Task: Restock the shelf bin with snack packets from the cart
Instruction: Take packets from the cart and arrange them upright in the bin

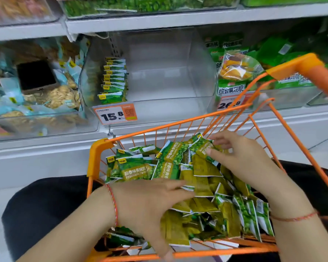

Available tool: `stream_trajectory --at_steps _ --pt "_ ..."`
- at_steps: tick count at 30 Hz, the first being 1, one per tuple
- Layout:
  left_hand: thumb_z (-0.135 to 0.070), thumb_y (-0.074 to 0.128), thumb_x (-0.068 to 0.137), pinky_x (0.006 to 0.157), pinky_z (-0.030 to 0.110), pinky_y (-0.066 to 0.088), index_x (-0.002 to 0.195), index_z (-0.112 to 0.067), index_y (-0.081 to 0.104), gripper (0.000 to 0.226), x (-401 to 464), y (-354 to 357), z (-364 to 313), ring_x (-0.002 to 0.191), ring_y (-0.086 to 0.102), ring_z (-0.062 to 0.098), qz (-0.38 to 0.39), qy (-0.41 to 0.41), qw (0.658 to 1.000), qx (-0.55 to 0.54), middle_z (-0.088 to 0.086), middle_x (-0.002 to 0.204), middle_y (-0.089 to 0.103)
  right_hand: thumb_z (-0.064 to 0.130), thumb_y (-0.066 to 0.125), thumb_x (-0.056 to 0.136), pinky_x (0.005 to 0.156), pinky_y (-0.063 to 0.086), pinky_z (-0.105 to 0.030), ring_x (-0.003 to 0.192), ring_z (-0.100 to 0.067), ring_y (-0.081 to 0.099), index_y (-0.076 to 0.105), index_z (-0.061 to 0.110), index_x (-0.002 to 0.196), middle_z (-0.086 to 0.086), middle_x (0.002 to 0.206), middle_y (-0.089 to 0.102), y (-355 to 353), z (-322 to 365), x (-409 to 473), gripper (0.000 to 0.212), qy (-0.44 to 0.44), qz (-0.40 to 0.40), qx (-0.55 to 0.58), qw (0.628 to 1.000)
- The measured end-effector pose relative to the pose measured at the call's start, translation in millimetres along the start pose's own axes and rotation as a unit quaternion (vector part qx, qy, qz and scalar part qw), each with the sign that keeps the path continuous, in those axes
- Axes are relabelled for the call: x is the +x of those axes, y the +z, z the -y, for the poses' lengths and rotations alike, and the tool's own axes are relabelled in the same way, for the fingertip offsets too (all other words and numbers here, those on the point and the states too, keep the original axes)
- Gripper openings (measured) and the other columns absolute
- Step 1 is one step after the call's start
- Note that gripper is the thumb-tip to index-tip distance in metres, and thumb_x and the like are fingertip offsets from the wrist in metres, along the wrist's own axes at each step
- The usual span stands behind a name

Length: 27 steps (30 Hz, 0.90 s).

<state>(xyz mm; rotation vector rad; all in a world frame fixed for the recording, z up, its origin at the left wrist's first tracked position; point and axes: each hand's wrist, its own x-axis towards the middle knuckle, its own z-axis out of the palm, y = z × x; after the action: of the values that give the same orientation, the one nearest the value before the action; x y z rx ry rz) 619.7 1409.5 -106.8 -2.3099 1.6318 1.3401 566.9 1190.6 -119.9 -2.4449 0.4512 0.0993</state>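
Left grip: the left hand (150, 203) lies flat and spread on the snack packets (197, 186) in the cart (97, 157), apparently to steady or gather the loose pile; it holds nothing. Forearm enters from lower left, palm down. Right grip: the right hand (240, 157) pinches one packet at the far side, wrist bent down. Above, the shelf bin (159, 72) holds only one short row at its left wall.

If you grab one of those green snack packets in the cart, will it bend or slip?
Probably it bends: the snack packets are thin crinkled foil lying crooked in the cart. Their shine suggests they are slippery. They look light, since the right hand pinches one by fingertips.
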Motion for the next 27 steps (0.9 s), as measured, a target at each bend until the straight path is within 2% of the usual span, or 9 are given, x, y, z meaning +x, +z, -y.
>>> stream_trajectory --at_steps 3,7,10,13,16,19,22,24,27 --pt "-0.041 0.073 0.079 0.107 0.025 0.002 0.138 -0.063 -0.007 0.102 -6.5 9.2 2.4 0.138 -0.015 -0.007 0.023 0.031 0.999 -0.031 -0.030 0.151 -0.023 0.043 0.063 0.085 0.089 0.045 -0.029 0.101 -0.009 0.059 0.058 0.030 0.118 0.012 0.104 0.063 5.8 -2.9 -5.2 0.036 -0.014 0.009 0.024 1.000" --pt "-0.017 0.063 0.083 0.099 0.012 0.018 0.136 -0.063 0.020 0.082 -15.6 6.5 4.2 0.136 -0.001 -0.014 -0.014 0.040 0.994 -0.102 -0.034 0.150 -0.013 0.039 0.064 0.086 0.088 0.047 -0.028 0.098 -0.007 0.059 0.058 0.030 0.117 0.012 0.107 0.063 8.4 1.6 -12.7 0.033 -0.042 0.025 0.047 0.998" --pt "-0.010 0.058 0.084 0.089 -0.002 0.022 0.131 -0.046 0.042 0.062 -8.8 13.6 1.7 0.138 0.019 -0.003 -0.112 0.034 0.989 -0.091 -0.020 0.155 0.008 0.041 0.069 0.080 0.090 0.047 -0.022 0.098 0.006 0.057 0.059 0.038 0.103 0.022 0.104 0.063 7.2 8.9 -21.9 0.025 -0.086 0.094 0.063 0.990" --pt "-0.011 0.063 0.086 0.096 0.016 0.037 0.120 -0.033 0.056 0.041 -1.6 17.6 16.2 0.123 0.045 0.005 -0.216 0.037 0.965 -0.142 -0.013 0.134 0.048 0.043 0.073 0.077 0.090 0.048 -0.021 0.097 0.010 0.056 0.058 0.042 0.097 0.025 0.101 0.060 7.9 17.2 -33.2 0.024 -0.100 0.233 0.026 0.967" --pt "-0.019 0.069 0.086 0.080 0.016 0.045 0.114 -0.031 0.060 0.032 -5.2 12.1 35.8 0.096 0.059 0.002 -0.247 0.029 0.930 -0.271 -0.021 0.110 0.060 0.047 0.073 0.076 0.086 0.046 -0.019 0.098 0.006 0.053 0.057 0.039 0.101 0.021 0.102 0.056 14.2 19.7 -38.5 0.031 -0.111 0.262 -0.050 0.957" --pt "-0.024 0.073 0.082 0.067 0.019 0.049 0.110 -0.020 0.059 0.032 -9.2 6.5 40.6 0.074 0.060 0.003 -0.271 0.022 0.855 -0.442 -0.017 0.091 0.065 0.051 0.073 0.074 0.086 0.046 -0.025 0.099 -0.002 0.052 0.055 0.038 0.110 0.019 0.103 0.054 25.3 22.5 -41.3 0.042 -0.114 0.249 -0.122 0.954" --pt "-0.046 0.080 0.066 0.058 0.027 0.051 0.113 -0.003 0.057 0.067 -6.7 9.9 47.8 0.075 0.060 0.013 -0.301 -0.040 0.786 -0.539 0.005 0.095 0.064 0.049 0.068 0.079 0.088 0.047 -0.030 0.106 -0.008 0.053 0.052 0.038 0.119 0.016 0.113 0.053 38.0 23.4 -42.6 0.045 -0.132 0.214 -0.172 0.952" --pt "-0.041 0.079 0.064 0.053 0.025 0.046 0.115 0.006 0.053 0.074 -6.0 12.3 51.0 0.082 0.057 0.016 -0.305 -0.035 0.733 -0.607 0.010 0.101 0.059 0.047 0.065 0.082 0.085 0.047 -0.028 0.103 -0.007 0.054 0.057 0.037 0.112 0.017 0.108 0.054 40.0 25.3 -41.8 0.032 -0.153 0.182 -0.184 0.954" --pt "-0.033 0.083 0.060 0.048 0.022 0.043 0.110 -0.002 0.065 0.061 -8.1 9.1 53.3 0.078 0.058 0.014 -0.320 0.027 0.647 -0.692 0.009 0.102 0.066 0.047 0.059 0.087 0.072 0.044 -0.026 0.082 -0.004 0.052 0.061 0.034 0.087 0.017 0.086 0.053 28.8 25.8 -36.9 0.014 -0.161 0.134 -0.132 0.969"
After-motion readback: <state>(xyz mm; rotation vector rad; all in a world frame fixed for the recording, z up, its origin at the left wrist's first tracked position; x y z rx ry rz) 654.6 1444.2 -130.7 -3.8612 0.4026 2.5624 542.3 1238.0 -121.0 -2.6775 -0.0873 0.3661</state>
